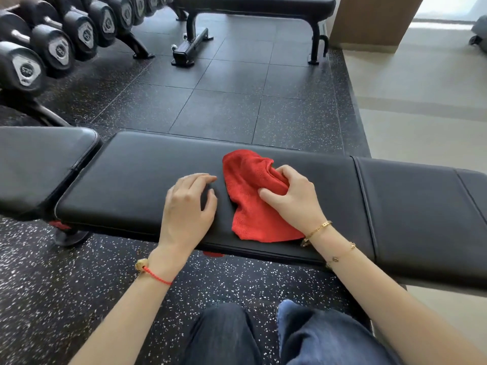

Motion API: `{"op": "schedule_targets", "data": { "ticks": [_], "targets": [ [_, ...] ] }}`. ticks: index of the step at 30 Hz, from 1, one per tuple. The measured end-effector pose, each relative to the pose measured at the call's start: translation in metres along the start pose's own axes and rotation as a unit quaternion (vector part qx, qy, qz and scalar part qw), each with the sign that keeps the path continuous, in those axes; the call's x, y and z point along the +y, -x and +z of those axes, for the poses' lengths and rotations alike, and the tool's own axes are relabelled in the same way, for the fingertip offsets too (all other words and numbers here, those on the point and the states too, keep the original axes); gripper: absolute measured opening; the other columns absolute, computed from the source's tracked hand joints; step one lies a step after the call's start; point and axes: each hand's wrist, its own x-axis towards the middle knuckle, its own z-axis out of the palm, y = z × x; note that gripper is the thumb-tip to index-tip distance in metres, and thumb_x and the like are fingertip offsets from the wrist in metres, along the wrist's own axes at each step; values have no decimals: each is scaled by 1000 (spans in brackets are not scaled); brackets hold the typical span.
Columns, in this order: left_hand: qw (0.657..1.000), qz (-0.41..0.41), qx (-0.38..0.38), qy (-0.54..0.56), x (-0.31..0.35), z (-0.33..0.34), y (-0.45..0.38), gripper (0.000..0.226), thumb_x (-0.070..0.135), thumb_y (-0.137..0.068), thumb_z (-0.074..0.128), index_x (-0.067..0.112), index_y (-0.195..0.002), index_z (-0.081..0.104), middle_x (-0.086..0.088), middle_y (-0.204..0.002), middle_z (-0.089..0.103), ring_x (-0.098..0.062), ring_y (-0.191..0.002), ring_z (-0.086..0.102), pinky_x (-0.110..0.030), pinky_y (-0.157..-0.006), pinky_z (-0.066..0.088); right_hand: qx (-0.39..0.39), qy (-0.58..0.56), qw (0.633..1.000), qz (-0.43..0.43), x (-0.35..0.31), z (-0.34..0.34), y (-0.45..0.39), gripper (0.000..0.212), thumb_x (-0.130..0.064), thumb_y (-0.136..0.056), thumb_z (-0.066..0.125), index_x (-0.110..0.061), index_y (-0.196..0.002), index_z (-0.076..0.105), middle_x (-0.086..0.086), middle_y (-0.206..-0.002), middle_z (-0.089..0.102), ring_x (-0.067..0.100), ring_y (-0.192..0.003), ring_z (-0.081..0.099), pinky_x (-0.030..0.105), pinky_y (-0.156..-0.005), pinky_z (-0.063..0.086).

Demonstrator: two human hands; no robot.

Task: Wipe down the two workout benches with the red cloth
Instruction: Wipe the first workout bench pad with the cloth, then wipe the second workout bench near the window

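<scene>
Head view: cloth (253,196) lies mid-bench (137,180), bunched in my right hand (292,196), whose fingers pinch a fold. Left hand (187,206) rests beside it, fingers loosely curled, holding nothing. Such a small grip could let the cloth wad up, leaving streaks unwiped. Far bench (253,2) waits untouched, I judge.

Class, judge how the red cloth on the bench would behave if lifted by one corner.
The red cloth would probably droop limply: it bunches into folds under the right hand. It likely weighs little, lying thin and flat on the near bench.
</scene>
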Motion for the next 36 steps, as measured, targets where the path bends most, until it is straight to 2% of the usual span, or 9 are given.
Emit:
{"op": "schedule_targets", "data": {
  "ticks": [2, 6, 11, 15, 19, 24, 28, 32, 36],
  "targets": [
    [1000, -12, -10, 12, 7, -3, -5, 27, 9, -90, 60, 14, -115, 68, 0, -119, 66, -20, -115, 58, -39, -102, 46, -19, -26, 999, 21, 1, -5, -5, 20, -21, -74, 77, -15, -85, 61, -15, -70, 61, -6, -64, 54, 7, -63, 39],
    [998, -45, -34, 18, 35, -34, -12, 27, 8, -91, 60, 15, -115, 68, 0, -121, 65, -16, -116, 56, -32, -103, 45, -44, -50, 995, 78, -16, -28, -3, 20, -18, -74, 78, -17, -83, 60, -14, -70, 59, -5, -62, 50, 12, -63, 40],
    [997, -49, -62, 1, 84, -107, -12, 26, 8, -91, 61, 14, -115, 68, 1, -120, 65, -18, -115, 58, -41, -100, 48, -47, -52, 986, 152, -71, -81, 19, 18, -15, -73, 77, -16, -83, 62, -12, -72, 62, 0, -66, 53, 11, -62, 39],
    [994, -46, -93, 15, 135, -179, -12, 25, 7, -91, 61, 14, -114, 69, 1, -119, 66, -18, -114, 60, -43, -99, 49, -50, -84, 976, 195, -135, -140, 52, 18, -13, -75, 76, -14, -85, 62, -6, -76, 65, 7, -71, 56, 29, -72, 46],
    [993, -21, -110, 33, 193, -264, -16, 25, 7, -91, 62, 14, -114, 69, 1, -117, 67, -17, -112, 60, -37, -100, 49, -41, -119, 967, 220, -215, -208, 96, 18, -12, -77, 76, -13, -89, 62, -4, -82, 68, 9, -76, 60, 33, -78, 49],
    [989, -2, -138, 49, 261, -377, -14, 24, 10, -92, 61, 14, -115, 68, 2, -114, 68, -17, -109, 61, -40, -96, 50, 0, -147, 959, 243, -323, -289, 159, 20, -11, -80, 76, -7, -94, 62, 1, -86, 67, 9, -76, 59, 31, -77, 49],
    [985, 21, -163, 62, 304, -453, -8, 25, 13, -93, 60, 16, -117, 67, 4, -113, 67, -14, -107, 59, -35, -96, 49, 46, -178, 943, 275, -391, -337, 212, 24, -13, -81, 75, -9, -101, 63, 9, -98, 71, 16, -85, 63, 39, -83, 51],
    [979, 53, -184, 71, 332, -493, -2, 25, 16, -94, 59, 18, -118, 66, 4, -113, 67, -13, -107, 59, -32, -95, 49, 92, -216, 928, 289, -424, -363, 259, 23, -12, -81, 75, -14, -102, 65, 10, -101, 71, 23, -93, 66, 44, -87, 52],
    [973, 77, -204, 77, 358, -500, 3, 24, 16, -94, 58, 17, -116, 67, 4, -112, 67, -15, -105, 59, -33, -93, 49, 134, -231, 916, 301, -426, -380, 293, 22, -12, -81, 76, -25, -94, 64, -1, -97, 71, 14, -88, 65, 35, -84, 53]
  ]
}}
